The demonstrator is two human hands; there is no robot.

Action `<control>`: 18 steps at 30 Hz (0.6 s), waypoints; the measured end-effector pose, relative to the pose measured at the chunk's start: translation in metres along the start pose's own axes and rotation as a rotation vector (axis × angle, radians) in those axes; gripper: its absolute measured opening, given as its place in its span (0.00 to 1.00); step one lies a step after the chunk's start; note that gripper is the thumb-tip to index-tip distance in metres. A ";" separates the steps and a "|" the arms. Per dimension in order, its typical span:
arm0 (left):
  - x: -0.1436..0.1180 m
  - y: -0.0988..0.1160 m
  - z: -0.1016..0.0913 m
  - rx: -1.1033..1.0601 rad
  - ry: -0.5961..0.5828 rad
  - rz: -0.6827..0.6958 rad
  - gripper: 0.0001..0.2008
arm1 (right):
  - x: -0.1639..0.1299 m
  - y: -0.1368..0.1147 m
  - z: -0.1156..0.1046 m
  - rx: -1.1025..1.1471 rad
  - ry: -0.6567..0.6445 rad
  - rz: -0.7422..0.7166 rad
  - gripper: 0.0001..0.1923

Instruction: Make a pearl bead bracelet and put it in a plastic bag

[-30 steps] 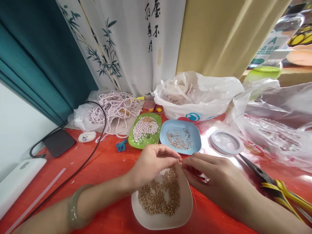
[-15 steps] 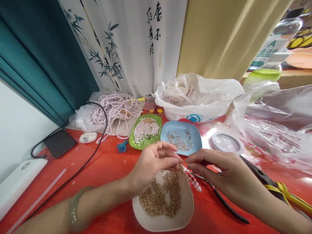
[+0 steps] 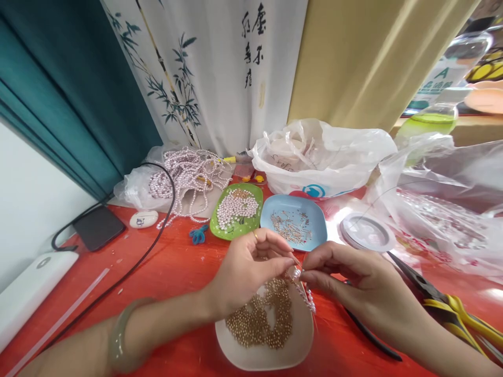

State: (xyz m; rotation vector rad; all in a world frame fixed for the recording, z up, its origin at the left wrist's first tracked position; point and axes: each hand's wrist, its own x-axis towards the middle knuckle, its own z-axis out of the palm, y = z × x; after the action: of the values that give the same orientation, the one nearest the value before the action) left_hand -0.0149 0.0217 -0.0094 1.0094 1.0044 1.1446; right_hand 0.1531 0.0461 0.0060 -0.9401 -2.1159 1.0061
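Inspected red tabletop (image 3: 176,267), scattered with specks; took pale bowl (image 3: 302,345) as dial centre, 12 o'clock pointing away from wearer. Found bowl nearest, holding gold beads (image 3: 259,327). Recorded left hand (image 3: 247,262) above bowl, wearing grey-green bangle (image 3: 120,335) and gold ring (image 3: 255,235), with thumb and forefinger closed in a pinch and remaining fingers loosely bent. Recorded right hand (image 3: 353,269) at 2 o'clock, pinched likewise from opposite side. Located beaded strand (image 3: 308,299) between both sets of fingertips, gripped by each, dangling by bowl's rim at 2 o'clock. Saw black handle (image 3: 375,337) emerging from beneath right hand at 3 o'clock; could not identify remainder. Logged yellow-and-black pliers (image 3: 442,309) farther out, also 3 o'clock. Found, beyond hands, blue tray (image 3: 320,235) of metal pins (image 3: 288,228) between 12 and 1, just beside green tray (image 3: 255,212) of pale pink beads (image 3: 233,212) between 11 and 12. Noted pearl strands (image 3: 181,178) at 11, white plastic bag (image 3: 326,173) at 1. Closed off at back by bamboo-print curtain (image 3: 220,78) near 12.
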 end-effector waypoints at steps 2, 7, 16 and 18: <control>0.000 0.000 0.000 0.027 0.004 0.015 0.05 | -0.001 0.000 0.000 -0.002 0.004 -0.001 0.04; -0.001 -0.001 0.000 0.096 -0.002 0.054 0.04 | -0.001 0.002 0.001 -0.009 0.002 -0.006 0.05; -0.005 -0.005 -0.001 0.225 -0.005 0.142 0.03 | 0.000 0.000 0.003 -0.027 0.020 -0.030 0.04; -0.005 -0.005 -0.001 0.238 0.004 0.149 0.03 | -0.001 0.000 0.004 -0.048 0.032 -0.047 0.04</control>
State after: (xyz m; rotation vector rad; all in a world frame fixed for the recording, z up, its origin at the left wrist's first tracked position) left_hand -0.0153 0.0161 -0.0139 1.2898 1.1012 1.1669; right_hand 0.1506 0.0436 0.0039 -0.9193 -2.1340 0.9153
